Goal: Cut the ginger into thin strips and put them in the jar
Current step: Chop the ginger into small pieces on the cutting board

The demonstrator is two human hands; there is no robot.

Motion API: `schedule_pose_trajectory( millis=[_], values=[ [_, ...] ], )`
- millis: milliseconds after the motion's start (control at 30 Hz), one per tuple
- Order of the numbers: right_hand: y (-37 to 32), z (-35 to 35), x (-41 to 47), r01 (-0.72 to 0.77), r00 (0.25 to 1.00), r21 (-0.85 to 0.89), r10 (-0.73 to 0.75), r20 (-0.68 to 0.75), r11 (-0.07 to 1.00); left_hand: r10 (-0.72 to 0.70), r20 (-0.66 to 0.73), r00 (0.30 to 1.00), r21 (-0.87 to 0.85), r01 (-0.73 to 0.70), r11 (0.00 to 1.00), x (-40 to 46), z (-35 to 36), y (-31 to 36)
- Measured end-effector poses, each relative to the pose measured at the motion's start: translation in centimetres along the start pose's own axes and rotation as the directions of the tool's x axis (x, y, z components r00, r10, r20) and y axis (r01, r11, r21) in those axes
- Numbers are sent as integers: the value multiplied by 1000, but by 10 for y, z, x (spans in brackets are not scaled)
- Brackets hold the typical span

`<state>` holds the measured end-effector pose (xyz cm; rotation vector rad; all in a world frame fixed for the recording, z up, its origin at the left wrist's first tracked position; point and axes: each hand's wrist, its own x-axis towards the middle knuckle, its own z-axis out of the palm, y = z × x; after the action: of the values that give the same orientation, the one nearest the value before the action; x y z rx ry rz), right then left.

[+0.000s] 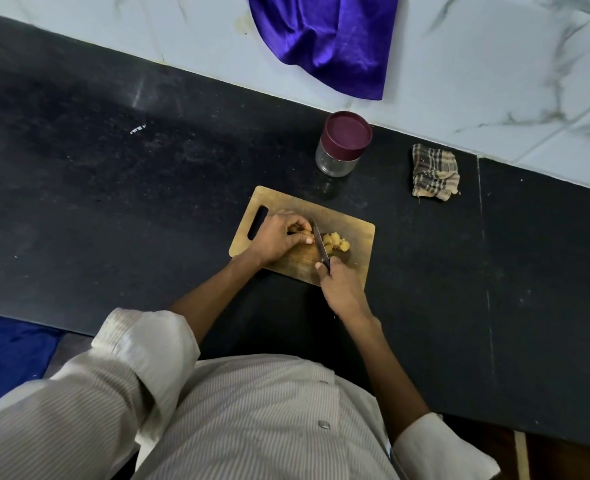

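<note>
A wooden cutting board (pixel 355 233) lies on the black counter (pixel 148 188). My left hand (pixel 278 239) grips a piece of ginger against the board; the piece is mostly hidden under my curled fingers. My right hand (pixel 342 285) holds a knife (pixel 321 245) by its handle, the blade set down just right of my left fingertips. Yellow cut ginger pieces (pixel 336 243) lie in a small heap right of the blade. A clear glass jar (pixel 336 161) with a maroon lid (pixel 348 131) on it stands behind the board, near the wall.
A crumpled checked cloth (pixel 434 174) lies on the counter right of the jar. A purple satin cloth (pixel 324 39) hangs down the white marble-patterned wall. The counter's front edge runs close to my body, with blue fabric (pixel 6 362) below it at the left.
</note>
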<state>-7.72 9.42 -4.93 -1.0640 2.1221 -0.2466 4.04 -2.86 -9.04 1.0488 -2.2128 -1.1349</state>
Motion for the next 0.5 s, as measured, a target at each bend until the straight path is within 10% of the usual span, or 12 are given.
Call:
schedule_pose_trajectory(
  millis=[500],
  values=[
    [-5, 1, -6, 34, 999, -104, -38, -31, 994, -23, 5, 1000, -9, 23, 1000, 1, 2, -3]
  ],
)
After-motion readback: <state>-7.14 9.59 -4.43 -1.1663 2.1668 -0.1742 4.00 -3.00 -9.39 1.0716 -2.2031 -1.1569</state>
